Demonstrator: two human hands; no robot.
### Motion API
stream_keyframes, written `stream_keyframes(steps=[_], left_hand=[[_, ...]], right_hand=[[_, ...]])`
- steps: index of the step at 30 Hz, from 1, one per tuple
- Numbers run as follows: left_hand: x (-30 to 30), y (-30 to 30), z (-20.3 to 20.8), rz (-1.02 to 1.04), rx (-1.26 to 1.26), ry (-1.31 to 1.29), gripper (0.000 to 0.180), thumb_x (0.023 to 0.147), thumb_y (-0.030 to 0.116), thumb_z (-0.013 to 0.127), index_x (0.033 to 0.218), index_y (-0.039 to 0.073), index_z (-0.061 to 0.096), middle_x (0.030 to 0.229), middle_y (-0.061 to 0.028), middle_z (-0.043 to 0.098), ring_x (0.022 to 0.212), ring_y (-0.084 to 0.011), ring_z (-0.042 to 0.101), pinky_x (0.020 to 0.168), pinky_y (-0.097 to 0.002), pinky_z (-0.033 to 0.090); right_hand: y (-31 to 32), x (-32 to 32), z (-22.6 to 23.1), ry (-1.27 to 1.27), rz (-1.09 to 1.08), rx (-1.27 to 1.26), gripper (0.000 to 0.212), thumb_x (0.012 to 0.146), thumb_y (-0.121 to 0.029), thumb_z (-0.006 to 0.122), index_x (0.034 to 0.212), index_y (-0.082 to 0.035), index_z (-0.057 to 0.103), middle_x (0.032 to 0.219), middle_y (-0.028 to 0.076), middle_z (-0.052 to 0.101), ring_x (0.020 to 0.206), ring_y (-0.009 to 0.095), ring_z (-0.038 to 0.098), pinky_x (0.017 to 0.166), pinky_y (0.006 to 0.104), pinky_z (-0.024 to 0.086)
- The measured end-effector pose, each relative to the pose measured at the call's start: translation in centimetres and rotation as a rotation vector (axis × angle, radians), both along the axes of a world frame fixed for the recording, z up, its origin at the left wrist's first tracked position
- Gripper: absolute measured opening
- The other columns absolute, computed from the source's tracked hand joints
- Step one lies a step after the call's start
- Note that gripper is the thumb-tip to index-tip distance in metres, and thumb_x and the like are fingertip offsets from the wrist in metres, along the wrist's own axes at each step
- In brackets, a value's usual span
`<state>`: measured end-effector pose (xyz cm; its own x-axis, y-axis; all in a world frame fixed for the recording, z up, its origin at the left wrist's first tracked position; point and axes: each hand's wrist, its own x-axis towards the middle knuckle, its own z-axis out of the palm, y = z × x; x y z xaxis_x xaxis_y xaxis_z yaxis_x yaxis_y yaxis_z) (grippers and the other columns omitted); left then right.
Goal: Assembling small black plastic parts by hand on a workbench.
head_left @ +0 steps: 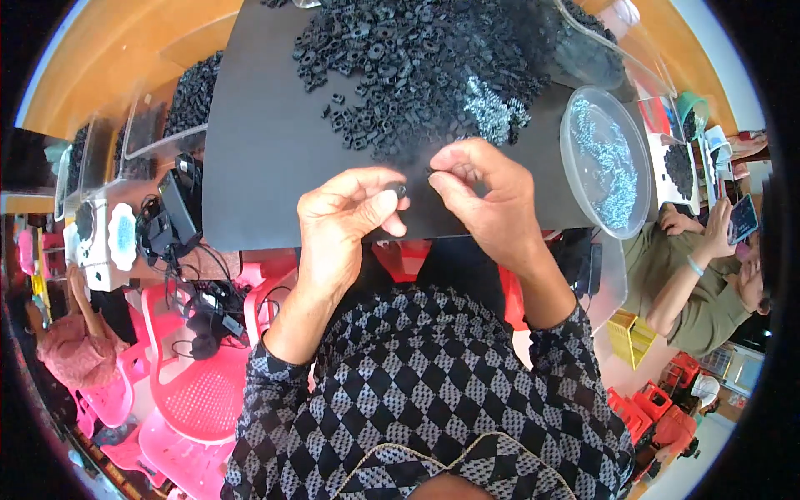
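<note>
Over the near edge of the dark table (258,183), my left hand (333,208) pinches a small black plastic part (399,190) between thumb and fingers. Close beside it, my right hand (493,200) has its thumb and forefinger pressed together on a tiny dark piece (430,172), too small to name. The two pieces are apart. Beyond my hands spreads a large heap of small black plastic parts (367,83). A cluster of small silvery screws (493,112) lies at the heap's near right side.
Right of my hands, a round clear dish (570,158) holds more screws. Clear bins of black parts (193,104) stand at the left, near a black boxy device (179,204) with cables. A pink chair (196,400) is at lower left. A co-worker (696,292) sits at right, holding a phone (742,219).
</note>
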<state>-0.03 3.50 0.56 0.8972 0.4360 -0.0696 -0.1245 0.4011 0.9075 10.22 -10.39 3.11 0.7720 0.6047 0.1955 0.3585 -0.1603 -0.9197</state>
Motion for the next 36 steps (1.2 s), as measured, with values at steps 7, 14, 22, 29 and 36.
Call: stream_keyframes(steps=[7, 14, 22, 29, 36], left_hand=[[0.0, -0.15, 0.34, -0.056, -0.071, 0.037, 0.02, 0.08, 0.004, 0.066, 0.098, -0.005, 0.063, 0.08, -0.013, 0.066, 0.057, -0.0143, 0.059, 0.055, -0.0235, 0.049], [-0.17, -0.4, 0.2, -0.059, -0.076, 0.04, 0.018, 0.08, 0.003, 0.066, 0.096, -0.005, 0.063, 0.078, -0.0119, 0.065, 0.056, -0.014, 0.058, 0.055, -0.0234, 0.049], [-0.42, -0.57, 0.07, -0.048, -0.014, 0.042, 0.016, 0.079, 0.0, 0.065, 0.095, -0.006, 0.063, 0.078, -0.012, 0.065, 0.055, -0.0133, 0.057, 0.056, -0.0231, 0.048], [-0.63, -0.08, -0.2, -0.119, -0.034, 0.039, 0.014, 0.081, 0.001, 0.065, 0.093, -0.005, 0.064, 0.077, -0.0082, 0.064, 0.057, -0.01, 0.057, 0.054, -0.0201, 0.046], [-0.43, -0.11, -0.01, -0.111, -0.042, 0.053, 0.013, 0.081, 0.001, 0.065, 0.092, -0.005, 0.064, 0.076, -0.008, 0.064, 0.056, -0.01, 0.056, 0.053, -0.0201, 0.046]], right_hand=[[-0.24, 0.18, 0.65, -0.031, 0.151, 0.032, 0.016, 0.075, 0.006, 0.066, 0.089, -0.001, 0.062, 0.083, 0.001, 0.059, 0.074, 0.006, 0.052, 0.065, 0.0205, 0.043], [-0.16, -0.46, 0.78, -0.028, 0.155, 0.033, 0.017, 0.072, 0.008, 0.066, 0.086, 0.0, 0.063, 0.081, 0.004, 0.059, 0.07, 0.009, 0.052, 0.061, 0.0217, 0.043], [-0.04, 0.16, 0.25, -0.273, 0.226, 0.04, 0.016, 0.069, 0.009, 0.066, 0.083, 0.0, 0.062, 0.08, 0.007, 0.061, 0.068, 0.011, 0.054, 0.057, 0.0226, 0.043], [-0.45, 0.25, 0.62, 0.064, 0.27, 0.006, 0.014, 0.074, 0.008, 0.065, 0.086, 0.001, 0.064, 0.081, 0.005, 0.061, 0.07, 0.008, 0.054, 0.06, 0.0209, 0.043], [-0.93, 0.46, 0.22, 0.36, 0.261, 0.043, 0.013, 0.078, 0.007, 0.064, 0.09, 0.003, 0.064, 0.086, 0.002, 0.062, 0.077, 0.006, 0.057, 0.068, 0.0199, 0.046]])
